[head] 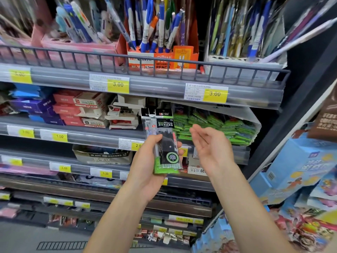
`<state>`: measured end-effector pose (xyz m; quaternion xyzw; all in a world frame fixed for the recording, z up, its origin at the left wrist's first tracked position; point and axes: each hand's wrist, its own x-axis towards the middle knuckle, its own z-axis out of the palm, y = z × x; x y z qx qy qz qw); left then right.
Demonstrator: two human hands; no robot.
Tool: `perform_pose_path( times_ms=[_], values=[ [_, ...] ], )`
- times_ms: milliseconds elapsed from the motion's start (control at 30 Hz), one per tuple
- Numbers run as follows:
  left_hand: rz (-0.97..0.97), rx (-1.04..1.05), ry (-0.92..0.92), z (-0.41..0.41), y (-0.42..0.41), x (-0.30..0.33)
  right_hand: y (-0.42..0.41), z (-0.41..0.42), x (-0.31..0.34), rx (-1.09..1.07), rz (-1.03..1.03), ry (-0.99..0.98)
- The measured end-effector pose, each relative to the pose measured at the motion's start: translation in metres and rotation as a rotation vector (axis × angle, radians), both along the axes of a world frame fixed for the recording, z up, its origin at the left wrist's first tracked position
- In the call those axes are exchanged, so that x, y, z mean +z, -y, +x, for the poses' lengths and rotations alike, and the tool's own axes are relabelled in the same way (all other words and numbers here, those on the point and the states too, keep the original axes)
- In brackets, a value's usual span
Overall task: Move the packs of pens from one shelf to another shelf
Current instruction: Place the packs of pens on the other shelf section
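A: Obs. Left hand (148, 162) grips the packs (162, 141), thumb across the front, fingertips showing at the right edge. At least two packs stacked, maybe three; exact count unclear. Held in the air in front of the second shelf (76, 136), near the bin (255, 123) of green packets, touching neither

B: Right hand (209, 145)?

A: Fingers straight, palm turned in, holding nothing, just beside the packs

B: Orientation?

A: Long axis near vertical, leaning slightly left at the top. Header cards up, green ends down in the palm. Printed face toward the camera

B: Risks?

A: Judgement only. Grip sits on the lower half, so the tops are free to fan apart; glossy sleeves could slide on each other and one drop out. The shelf's front lip and the price rail (182, 94) overhead are close, so a tall upright stack may catch going in. Tilting it flatter first, with the right hand steadying the top, looks safer
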<state>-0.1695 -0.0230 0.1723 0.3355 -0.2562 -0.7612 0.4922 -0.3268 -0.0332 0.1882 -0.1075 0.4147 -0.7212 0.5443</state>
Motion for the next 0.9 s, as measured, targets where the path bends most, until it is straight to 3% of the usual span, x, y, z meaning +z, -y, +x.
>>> perform_pose_path(
  times_ms=[133, 233, 333, 467, 767, 900],
  values=[
    [-0.02, 0.009, 0.016, 0.006, 0.002, -0.001, -0.039, 0.017, -0.009, 0.186, 0.046, -0.618],
    [-0.066, 0.001, 0.103, 0.006, 0.004, -0.001, -0.055, 0.03, -0.012, 0.351, -0.002, -0.747],
    [-0.108, 0.016, 0.162, 0.007, 0.005, -0.003, -0.055, 0.033, -0.017, 0.373, -0.008, -0.863],
    [-0.105, 0.032, 0.202, 0.008, 0.003, -0.006, -0.056, 0.031, -0.021, 0.378, 0.018, -0.89],
    [-0.081, 0.045, 0.18, 0.01, -0.001, -0.009, -0.065, 0.031, -0.025, 0.398, 0.037, -0.634],
    [-0.086, 0.066, 0.208, 0.013, -0.002, -0.008, -0.068, 0.029, -0.023, 0.42, 0.043, -0.658]
  ],
)
